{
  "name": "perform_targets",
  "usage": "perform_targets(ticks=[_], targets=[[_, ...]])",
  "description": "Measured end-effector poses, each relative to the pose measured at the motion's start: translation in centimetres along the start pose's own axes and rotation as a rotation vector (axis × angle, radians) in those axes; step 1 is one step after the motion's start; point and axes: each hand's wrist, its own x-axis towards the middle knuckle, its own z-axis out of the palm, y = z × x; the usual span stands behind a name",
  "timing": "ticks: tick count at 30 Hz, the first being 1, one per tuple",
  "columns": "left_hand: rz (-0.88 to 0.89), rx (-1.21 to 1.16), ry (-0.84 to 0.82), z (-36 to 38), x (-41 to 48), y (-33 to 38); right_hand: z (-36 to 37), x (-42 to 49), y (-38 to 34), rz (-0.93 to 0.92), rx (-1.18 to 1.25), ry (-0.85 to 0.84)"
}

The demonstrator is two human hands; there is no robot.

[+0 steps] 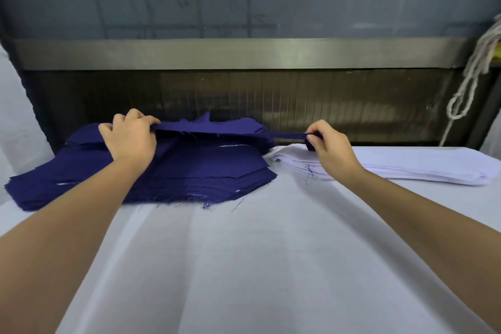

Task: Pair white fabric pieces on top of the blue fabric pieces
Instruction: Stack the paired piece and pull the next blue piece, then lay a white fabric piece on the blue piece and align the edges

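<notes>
A thick stack of dark blue fabric pieces (206,171) lies at the back left of the white-covered table (244,266). To its right sits a flat stack of white fabric pieces (406,168). A single blue piece (217,129) is lifted off the blue stack and stretched level between both hands. My left hand (130,138) pinches its left end above the blue stack. My right hand (328,144) pinches its right end over the near-left corner of the white stack.
A dark machine panel with a metal rail (244,53) runs along the far edge of the table. A knotted white rope (471,70) hangs at the right. The near half of the table shows only its white cloth.
</notes>
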Motion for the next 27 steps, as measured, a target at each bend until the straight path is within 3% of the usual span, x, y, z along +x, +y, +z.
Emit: perform_targets(ticks=[5,10,16,23,27], targets=[[0.167,-0.074,0.034,0.1,-1.6,0.6,-3.0,-2.2,1.8,-0.029,-0.009,0.052],[0.476,-0.094,0.080,0.3,-4.1,1.4,-6.2,-5.2,3.9,-0.025,-0.069,0.060],[0.812,-0.168,-0.030,-0.9,-6.9,3.5,-9.5,-8.1,6.0,0.126,-0.140,0.083],[0.899,-0.314,-0.305,-1.7,-8.8,5.8,-12.0,-7.8,7.7,0.359,-0.491,-0.081],[0.850,-0.363,-0.435,-1.8,-9.5,6.2,-13.1,-7.5,7.6,0.438,-0.618,-0.150]])
